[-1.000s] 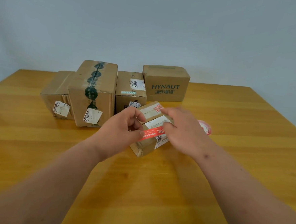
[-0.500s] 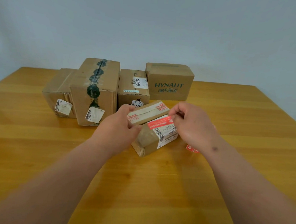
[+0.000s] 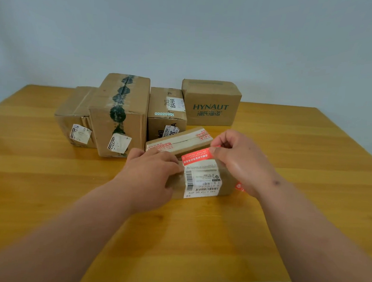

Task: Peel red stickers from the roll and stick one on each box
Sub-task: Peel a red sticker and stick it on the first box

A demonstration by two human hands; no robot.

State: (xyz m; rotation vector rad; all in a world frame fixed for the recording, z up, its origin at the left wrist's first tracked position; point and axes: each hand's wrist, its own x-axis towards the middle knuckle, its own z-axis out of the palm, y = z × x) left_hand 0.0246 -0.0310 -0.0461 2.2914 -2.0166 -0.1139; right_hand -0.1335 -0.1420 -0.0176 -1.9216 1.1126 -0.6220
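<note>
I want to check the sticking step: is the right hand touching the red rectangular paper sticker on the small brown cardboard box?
Touching. The head view shows the right hand pinching the red sticker's right end on the small box.

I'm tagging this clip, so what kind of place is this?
Probably a plain room set up for parcel labelling: a wooden table against a bare pale wall, holding taped cardboard boxes with shipping labels.

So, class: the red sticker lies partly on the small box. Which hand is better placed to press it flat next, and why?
The right hand: its fingers already pinch the red sticker at its end over the small box. The left hand rests on the box, steadying it.
</note>
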